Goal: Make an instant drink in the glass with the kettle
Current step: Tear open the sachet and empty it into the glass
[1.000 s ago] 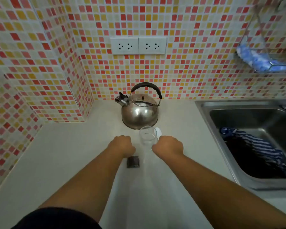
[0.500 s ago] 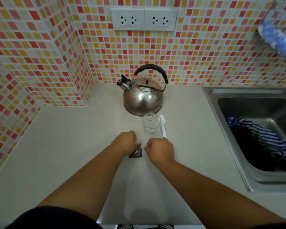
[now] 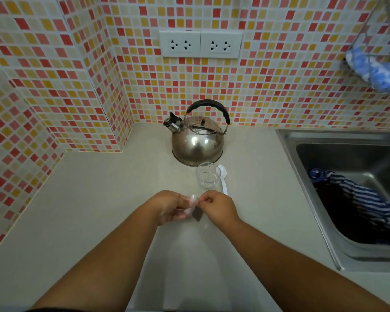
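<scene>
A pale countertop fills the lower and middle frame, backed by a wall of red, orange and cream mosaic tiles across the top. At the right edge sits a steel sink holding a dark cloth with blue and white stripes. A wire rack with blue and white items hangs at the upper right. Two white double sockets are mounted at upper centre.

Below the sockets, near frame centre, stands the steel kettle, upright, with a black arched handle and its spout pointing to the upper left. Directly below the kettle and close to it stands the glass, upright and seemingly empty. A white plastic spoon lies just right of the glass, bowl toward the kettle.

Below the glass, at lower centre, both forearms reach in from the bottom edge. The left hand and right hand meet above the counter, each with fingertips pinched narrowly on a small dark sachet held between them; its upper part looks clear or pale and is blurred. The sachet is near the glass but apart from it.
</scene>
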